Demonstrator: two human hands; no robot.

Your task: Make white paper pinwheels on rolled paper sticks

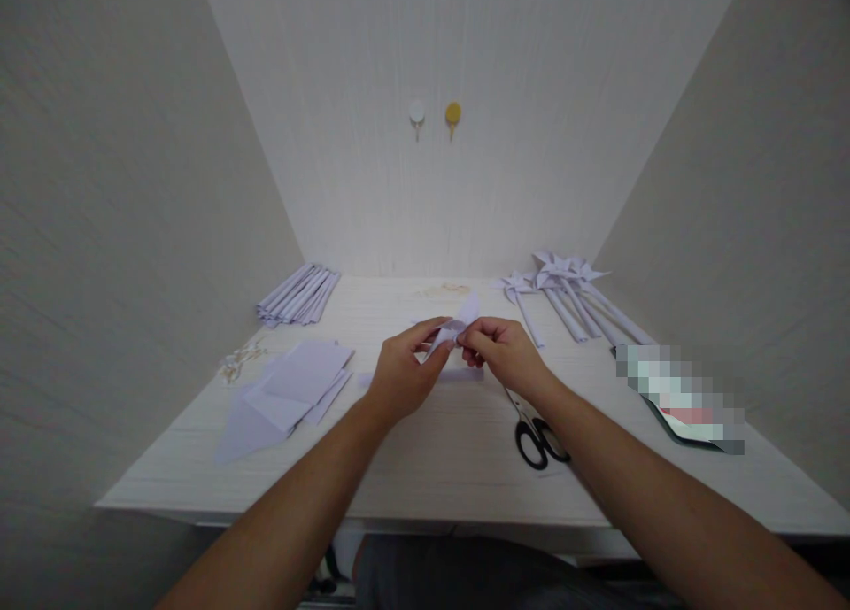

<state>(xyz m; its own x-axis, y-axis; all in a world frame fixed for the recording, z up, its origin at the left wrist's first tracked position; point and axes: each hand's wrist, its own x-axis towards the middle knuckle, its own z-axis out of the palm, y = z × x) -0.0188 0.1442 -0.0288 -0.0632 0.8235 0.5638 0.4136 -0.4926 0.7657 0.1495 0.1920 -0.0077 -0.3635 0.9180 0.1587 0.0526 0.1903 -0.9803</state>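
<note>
Paper, a small folded white piece (460, 320), was held above the middle of the white table (425, 477), clear of its surface. Left hand (400, 373) pinched the piece's left end between thumb and fingers. Right hand (506, 353) pinched the right end likewise, and the fingertips of both hands nearly met. Directly beneath, a white paper strip (465, 375) lay flat on the table. Black-handled scissors (537, 433) lay at 5 o'clock of the piece, partly hidden by the right forearm. Loose white sheets (292, 390) lay overlapped at 8 o'clock. A small pale heap (237, 362), too small to identify, lay at 9 o'clock. Bundled folded strips (298, 295) lay at 10 o'clock, near the left wall. Paper pinwheels (564, 291) on sticks lay at 2 o'clock. A blurred flat object (677, 396) sat at 4 o'clock. On the back wall at 12 o'clock hung a white hook (417, 114) and a gold hook (452, 114), side by side.
</note>
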